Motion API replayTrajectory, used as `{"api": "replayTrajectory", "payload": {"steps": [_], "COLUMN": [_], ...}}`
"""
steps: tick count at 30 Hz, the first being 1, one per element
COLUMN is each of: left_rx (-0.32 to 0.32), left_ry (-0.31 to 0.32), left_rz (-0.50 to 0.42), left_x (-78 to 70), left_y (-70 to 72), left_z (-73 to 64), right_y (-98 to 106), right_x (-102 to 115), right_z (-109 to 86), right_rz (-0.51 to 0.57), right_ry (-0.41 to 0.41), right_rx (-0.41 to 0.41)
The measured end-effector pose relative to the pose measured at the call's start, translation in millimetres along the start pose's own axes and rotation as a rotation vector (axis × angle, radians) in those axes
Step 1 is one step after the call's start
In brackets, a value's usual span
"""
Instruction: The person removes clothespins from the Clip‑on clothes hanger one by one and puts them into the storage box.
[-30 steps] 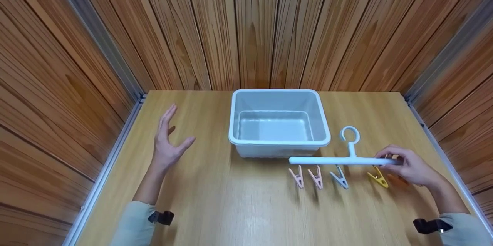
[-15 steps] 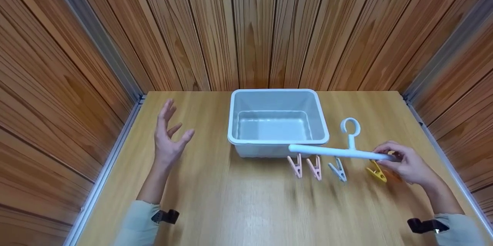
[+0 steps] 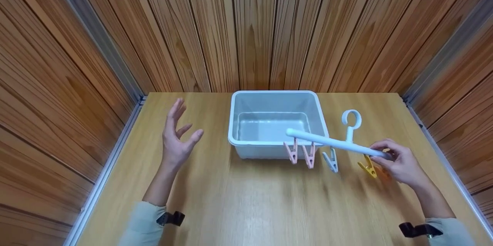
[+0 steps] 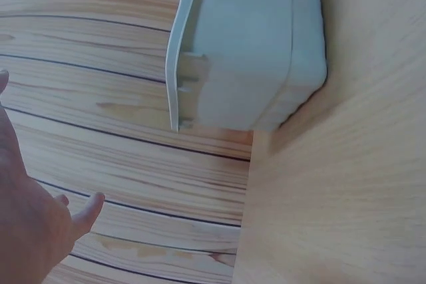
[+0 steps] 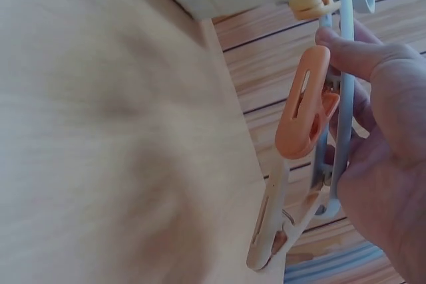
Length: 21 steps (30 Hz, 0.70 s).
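Observation:
My right hand (image 3: 400,163) grips the right end of a light blue clip hanger (image 3: 331,143), its bar tilted with the left end higher. Pink clothespins (image 3: 291,153), a blue clothespin (image 3: 331,160) and a yellow clothespin (image 3: 368,167) hang beneath the bar. Close to the gripping fingers, the right wrist view shows an orange clothespin (image 5: 305,108) and a cream clothespin (image 5: 266,224). The bar's left end overlaps the front rim of a pale grey-blue basin (image 3: 279,143); I cannot tell whether they touch. My left hand (image 3: 178,144) is raised left of the basin, fingers spread, holding nothing.
Under everything is a wooden table (image 3: 246,199), with the basin toward its back edge. Wood-plank walls (image 3: 254,30) enclose the back and both sides. Metal rails (image 3: 104,173) run along the side edges.
My right hand has drawn slightly left and lifted the hanger's left end, so the once level bar tilts and overlaps the basin's front. My left hand has shifted slightly right.

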State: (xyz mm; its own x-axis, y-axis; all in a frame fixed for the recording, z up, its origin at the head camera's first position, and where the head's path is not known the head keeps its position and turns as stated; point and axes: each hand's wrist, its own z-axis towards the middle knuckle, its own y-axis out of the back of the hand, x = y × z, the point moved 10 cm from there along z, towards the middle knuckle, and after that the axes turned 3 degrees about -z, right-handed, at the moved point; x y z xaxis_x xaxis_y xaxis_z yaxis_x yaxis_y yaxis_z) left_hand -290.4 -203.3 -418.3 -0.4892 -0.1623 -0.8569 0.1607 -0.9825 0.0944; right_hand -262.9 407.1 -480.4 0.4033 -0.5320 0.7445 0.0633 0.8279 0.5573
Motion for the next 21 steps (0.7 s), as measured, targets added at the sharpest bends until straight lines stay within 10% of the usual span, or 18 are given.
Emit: {"api": "replayTrajectory", "payload": {"steps": [21], "left_rx": [0.063], "left_ry": [0.04], "left_rz": [0.014], "left_x": [-8.6], "left_y": [-21.7], "left_z": [-1.5], "right_y": [-11], "right_x": [24], "right_z": [10.0], "right_rz": [0.026], "right_ry": [-0.063], "right_rx": [-0.096]}}
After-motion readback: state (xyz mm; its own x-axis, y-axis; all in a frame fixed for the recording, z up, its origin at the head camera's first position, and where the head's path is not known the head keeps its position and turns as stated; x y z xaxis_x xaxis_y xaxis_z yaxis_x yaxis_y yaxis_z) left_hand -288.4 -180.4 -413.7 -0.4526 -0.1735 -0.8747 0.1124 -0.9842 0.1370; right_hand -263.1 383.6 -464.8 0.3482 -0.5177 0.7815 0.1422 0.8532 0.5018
